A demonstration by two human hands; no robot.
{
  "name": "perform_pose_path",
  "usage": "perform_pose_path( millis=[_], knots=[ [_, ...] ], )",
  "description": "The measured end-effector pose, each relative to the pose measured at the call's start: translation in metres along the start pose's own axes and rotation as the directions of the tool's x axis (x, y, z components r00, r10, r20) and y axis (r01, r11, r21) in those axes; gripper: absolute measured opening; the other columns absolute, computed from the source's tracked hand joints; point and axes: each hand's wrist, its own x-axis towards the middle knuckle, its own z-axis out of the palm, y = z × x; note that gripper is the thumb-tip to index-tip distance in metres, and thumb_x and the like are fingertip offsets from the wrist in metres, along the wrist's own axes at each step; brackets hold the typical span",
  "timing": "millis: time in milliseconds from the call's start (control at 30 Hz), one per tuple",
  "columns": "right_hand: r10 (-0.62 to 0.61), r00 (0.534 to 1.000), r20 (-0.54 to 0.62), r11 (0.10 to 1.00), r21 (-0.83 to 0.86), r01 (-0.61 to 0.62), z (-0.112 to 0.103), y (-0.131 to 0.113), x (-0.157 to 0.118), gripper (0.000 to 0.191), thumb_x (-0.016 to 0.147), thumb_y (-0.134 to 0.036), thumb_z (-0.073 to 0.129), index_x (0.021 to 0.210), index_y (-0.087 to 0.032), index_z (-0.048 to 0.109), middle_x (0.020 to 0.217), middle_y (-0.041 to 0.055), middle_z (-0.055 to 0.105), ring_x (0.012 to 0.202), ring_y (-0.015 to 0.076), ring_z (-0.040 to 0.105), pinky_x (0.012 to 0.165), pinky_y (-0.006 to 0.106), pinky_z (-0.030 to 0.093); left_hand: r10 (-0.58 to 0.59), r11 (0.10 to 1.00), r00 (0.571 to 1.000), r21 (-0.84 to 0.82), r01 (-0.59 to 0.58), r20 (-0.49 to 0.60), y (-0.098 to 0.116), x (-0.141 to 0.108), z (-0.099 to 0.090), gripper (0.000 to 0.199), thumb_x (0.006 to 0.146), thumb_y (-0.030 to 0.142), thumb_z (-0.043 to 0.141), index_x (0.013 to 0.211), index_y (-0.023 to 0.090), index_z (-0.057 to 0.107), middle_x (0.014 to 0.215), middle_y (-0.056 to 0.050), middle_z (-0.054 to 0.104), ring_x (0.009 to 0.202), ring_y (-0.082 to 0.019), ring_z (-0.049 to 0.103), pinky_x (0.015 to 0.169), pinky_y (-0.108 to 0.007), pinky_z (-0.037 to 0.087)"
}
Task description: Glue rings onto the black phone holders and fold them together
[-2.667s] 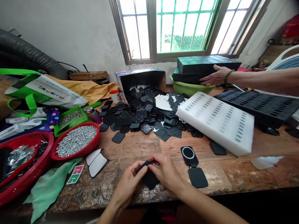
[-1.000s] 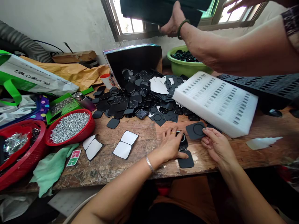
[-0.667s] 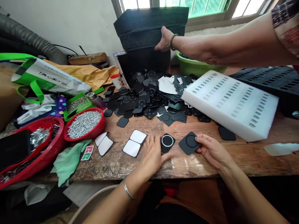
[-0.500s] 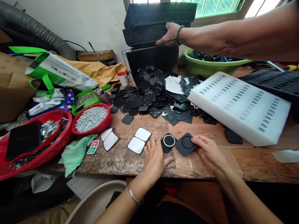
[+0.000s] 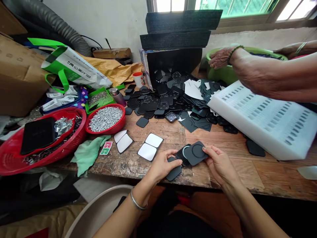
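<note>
My left hand [image 5: 163, 165] is closed at the table's front edge, gripping a black square part with a pale ring [image 5: 183, 155]. Under its thumb is a black rounded-square plate [image 5: 174, 172]; whether the two are joined I cannot tell. Between the thumb and fingers of my right hand [image 5: 218, 160] is a dark square sheet with a ring outline [image 5: 195, 153]. That sheet overlaps the ringed part and hides some of it. Left of my hands lie a white-faced two-panel sheet [image 5: 150, 146] and another such sheet [image 5: 123, 141].
Black square plates [image 5: 148, 105] are heaped at the back, beside dark sheets [image 5: 195, 122]. A white foam block [image 5: 267, 122] stands right. Red bowls of screws [image 5: 106, 118] sit left. A co-worker's hand [image 5: 221, 58] reaches near the green basin [image 5: 220, 72].
My left hand has taken hold of the ringed part, and a black plate shows under its thumb. The dark sheet now overlaps the ring. The co-worker's hand has left the black blocks for the green basin.
</note>
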Motion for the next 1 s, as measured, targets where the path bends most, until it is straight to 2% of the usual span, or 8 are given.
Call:
perform_pose_path(
  millis=[100, 200, 367, 567, 1000],
  knots=[
    [0.035, 0.999, 0.006, 0.999, 0.016, -0.035, 0.002, 0.002, -0.004, 0.02, 0.061, -0.028, 0.082, 0.059, -0.018, 0.065, 0.076, 0.0016, 0.066, 0.073, 0.0131, 0.058, 0.069, 0.023, 0.049, -0.1, 0.94, 0.985, -0.31, 0.141, 0.142, 0.003, -0.006, 0.004, 0.032, 0.073, 0.033, 0.069, 0.097, 0.013, 0.063, 0.075, -0.004, 0.066, 0.062, -0.015, 0.063, 0.061, -0.026, 0.05],
    [0.073, 0.997, 0.008, 0.997, 0.028, -0.073, 0.003, 0.005, -0.008, 0.02, 0.059, -0.028, 0.083, 0.061, -0.017, 0.066, 0.073, 0.0013, 0.065, 0.074, 0.0138, 0.059, 0.07, 0.025, 0.051, -0.127, 0.891, 0.973, -0.409, 0.197, 0.192, 0.004, -0.012, 0.01, 0.033, 0.07, 0.026, 0.069, 0.1, 0.013, 0.064, 0.075, -0.005, 0.069, 0.066, -0.017, 0.066, 0.061, -0.028, 0.054],
    [0.119, 0.993, 0.014, 0.993, 0.021, -0.119, 0.005, 0.008, -0.012, 0.022, 0.06, -0.029, 0.083, 0.064, -0.017, 0.066, 0.076, 0.003, 0.068, 0.073, 0.0152, 0.061, 0.069, 0.028, 0.054, -0.141, 0.889, 0.976, -0.413, 0.198, 0.166, 0.004, -0.014, 0.013, 0.032, 0.07, 0.018, 0.063, 0.102, 0.012, 0.067, 0.071, -0.005, 0.07, 0.062, -0.016, 0.066, 0.059, -0.026, 0.055],
    [0.107, 0.994, 0.006, 0.994, 0.03, -0.107, 0.006, 0.008, -0.014, 0.021, 0.061, -0.026, 0.083, 0.059, -0.016, 0.064, 0.072, 0.0012, 0.066, 0.068, 0.0115, 0.059, 0.066, 0.023, 0.053, -0.135, 0.888, 0.974, -0.414, 0.2, 0.182, 0.004, -0.012, 0.013, 0.032, 0.07, 0.018, 0.063, 0.102, 0.013, 0.068, 0.069, -0.005, 0.07, 0.062, -0.016, 0.067, 0.059, -0.025, 0.054],
    [0.079, 0.995, -0.054, 0.997, 0.008, -0.078, 0.007, 0.01, -0.015, 0.022, 0.058, -0.027, 0.084, 0.061, -0.016, 0.065, 0.073, 0.0013, 0.066, 0.068, 0.0128, 0.059, 0.064, 0.024, 0.053, -0.142, 0.89, 0.974, -0.409, 0.204, 0.178, 0.007, -0.012, 0.013, 0.033, 0.07, 0.017, 0.062, 0.102, 0.012, 0.068, 0.069, -0.006, 0.071, 0.062, -0.016, 0.067, 0.057, -0.026, 0.055]
  ],
)
